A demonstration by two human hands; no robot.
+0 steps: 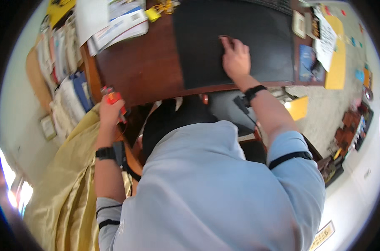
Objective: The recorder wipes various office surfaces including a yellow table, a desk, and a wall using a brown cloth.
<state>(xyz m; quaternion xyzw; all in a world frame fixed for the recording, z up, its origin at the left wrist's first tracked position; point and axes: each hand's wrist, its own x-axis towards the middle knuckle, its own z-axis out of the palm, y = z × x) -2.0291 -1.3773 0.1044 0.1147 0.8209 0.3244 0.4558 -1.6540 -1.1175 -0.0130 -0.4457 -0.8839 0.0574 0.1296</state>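
Observation:
My left hand (109, 109) is closed around a red tool with a greyish end (113, 98), beside the desk's left front edge. Its exact kind is blurred. Over the black desk mat (198, 54), my right hand (236, 59) reaches forward with the index finger and thumb side close together. Something small and dark reddish shows at those fingertips, too small to name. The mat covers the middle and right of a reddish-brown wooden desk (135, 75).
Stacked papers (121, 29) and a yellow item (153, 14) lie at the far left. A blue booklet (310, 62) and a yellow folder (335, 54) sit at the right edge. Clothes (64, 54) hang left, above gold cloth (64, 184). A dark chair part (169, 117) stands in front.

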